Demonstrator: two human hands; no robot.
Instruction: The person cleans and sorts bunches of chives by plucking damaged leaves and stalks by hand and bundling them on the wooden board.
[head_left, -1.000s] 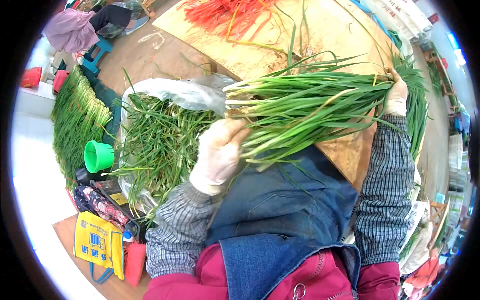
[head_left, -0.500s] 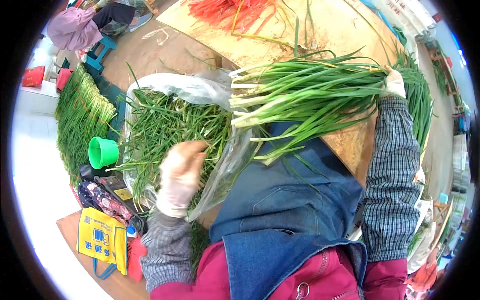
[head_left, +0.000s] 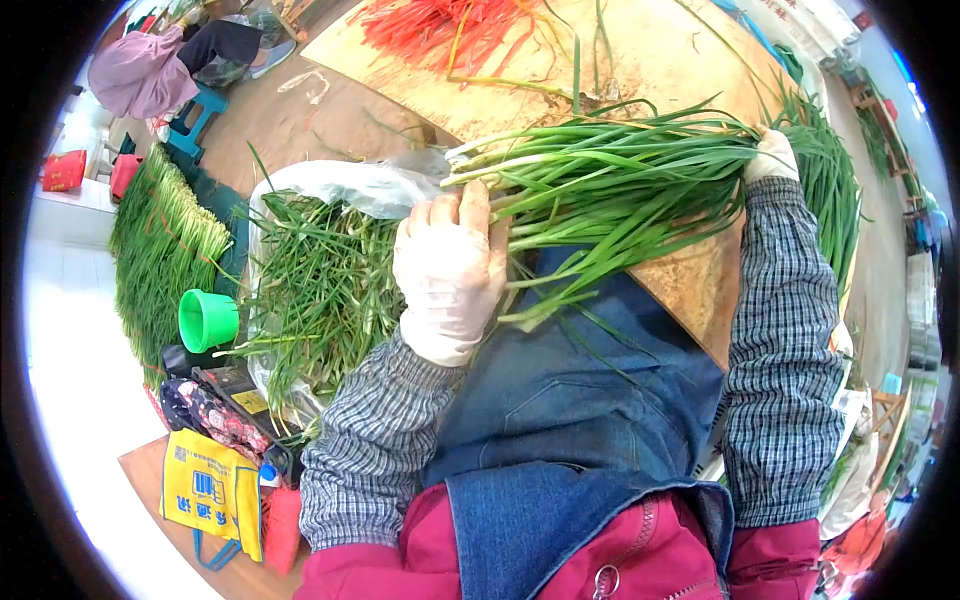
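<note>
A loose bunch of garlic chives (head_left: 610, 170), long green leaves with pale stem ends, stretches across above my lap. My right hand (head_left: 772, 158), in a whitish glove, is closed around its leafy end on the right. At the pale ends on the left is my left hand (head_left: 448, 270), gloved too, its fingers curled in against the stems. Its thumb and fingertips are partly hidden, so how many stems it pinches does not show. Below and left of that hand, a clear plastic bag (head_left: 340, 180) holds a heap of green leaf scraps (head_left: 325, 285).
A wooden board (head_left: 690, 300) carries red strips (head_left: 440, 30) and more chives (head_left: 825, 180). To the left are tied chives (head_left: 165, 250), a green cup (head_left: 208, 320) and a yellow bag (head_left: 208, 490). Another person (head_left: 145, 75) sits at the upper left near a blue stool (head_left: 198, 120).
My left hand has moved up and right from over the leaf scraps to the pale stem ends. My right hand has shifted slightly left, still holding the bunch.
</note>
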